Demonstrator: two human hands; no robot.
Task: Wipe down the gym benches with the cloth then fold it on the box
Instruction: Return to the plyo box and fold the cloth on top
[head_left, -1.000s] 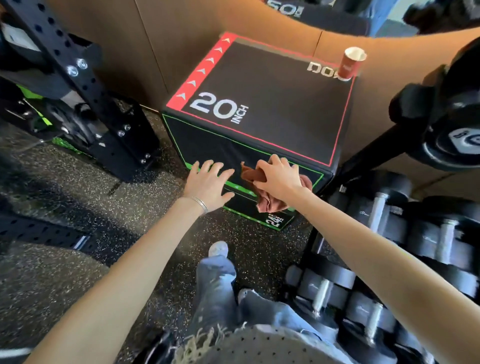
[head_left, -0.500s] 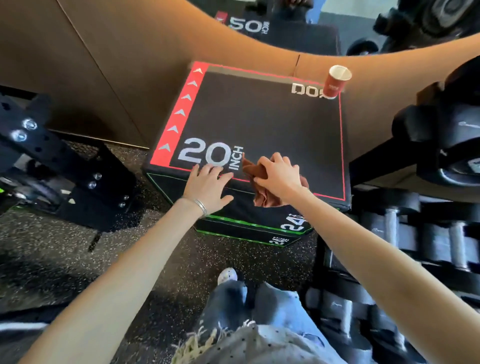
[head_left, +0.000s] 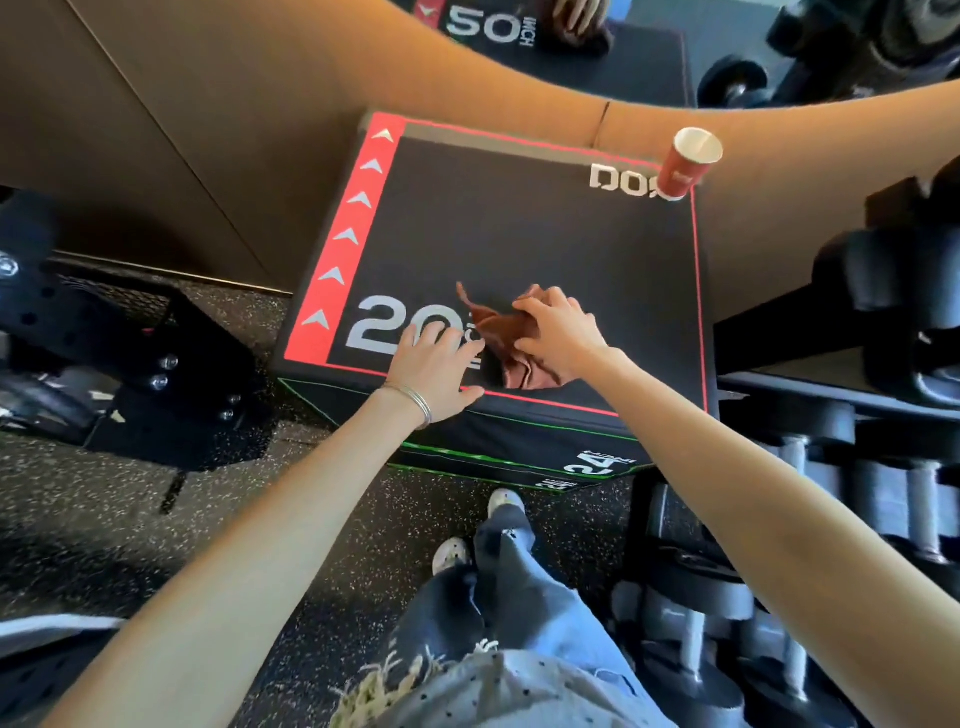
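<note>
The fingers (head_left: 551, 306) of the right hand (head_left: 563, 335) are curled down over the cloth (head_left: 496, 332), gathering its right part into a bunch under the palm. The fingers (head_left: 432, 335) of the left hand (head_left: 436, 371) are nearly straight and a little spread. They lie flat on the box top across the white "20" print and hold nothing. Their tips are just beside the cloth's left edge, and I cannot tell whether they touch it.

The cloth is a rust-brown, thin fabric, crumpled rather than flat. One pointed corner sticks out to the far left, creased folds run through its middle, and a wad of it bulges out near the right wrist. It lies on the near part of the box (head_left: 519, 223), close to the front edge and right of the "20".

The box is black and padded, with a broad red stripe of white arrowheads along its left side and a thin red line round the top. A red paper cup (head_left: 688, 162) stands on its far right corner, well apart from the hands. A thin bracelet (head_left: 414, 400) circles the left wrist.

Dumbbells (head_left: 883, 499) fill a rack to the right, and the floor (head_left: 156, 519) is dark and speckled.
</note>
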